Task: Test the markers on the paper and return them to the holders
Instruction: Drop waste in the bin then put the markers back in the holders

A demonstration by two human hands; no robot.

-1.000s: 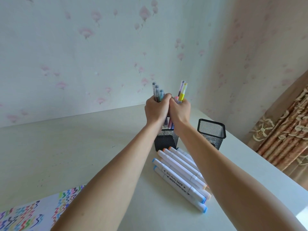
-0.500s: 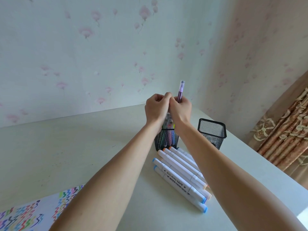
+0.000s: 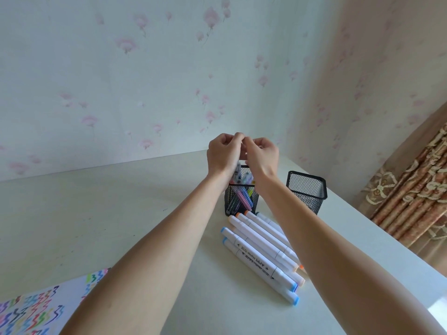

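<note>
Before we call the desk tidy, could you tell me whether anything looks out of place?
Yes: a row of thick white markers with blue and orange caps lies loose on the white desk, outside both holders. The black mesh holder on the right looks empty, while the black mesh holder under the hands holds slim pens leaning crisscross.

You see black wire-mesh metal holders (image 3: 306, 191), smooth white plastic markers (image 3: 260, 247) (satin sheen), matt paper (image 3: 43, 308).
</note>
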